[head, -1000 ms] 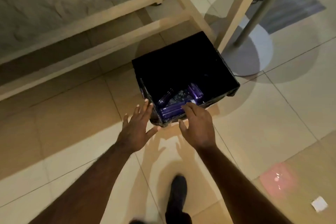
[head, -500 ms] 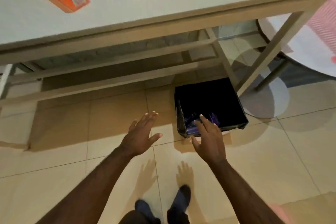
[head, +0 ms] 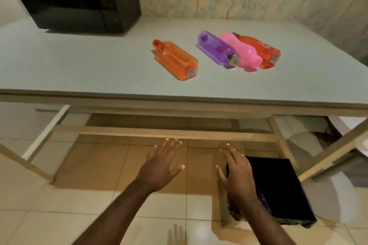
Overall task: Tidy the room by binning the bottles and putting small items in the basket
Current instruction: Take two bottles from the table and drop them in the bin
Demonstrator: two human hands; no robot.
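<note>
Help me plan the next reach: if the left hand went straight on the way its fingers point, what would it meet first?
Probably the wooden crossbar under the table; the left hand points at it, fingers straight and empty. Depth is unclear, so it might pass below it.

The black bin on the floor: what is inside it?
Inside the bin, only a bit of purple plastic shows beside the right hand. The rest is too dark, and the hand covers part.
</note>
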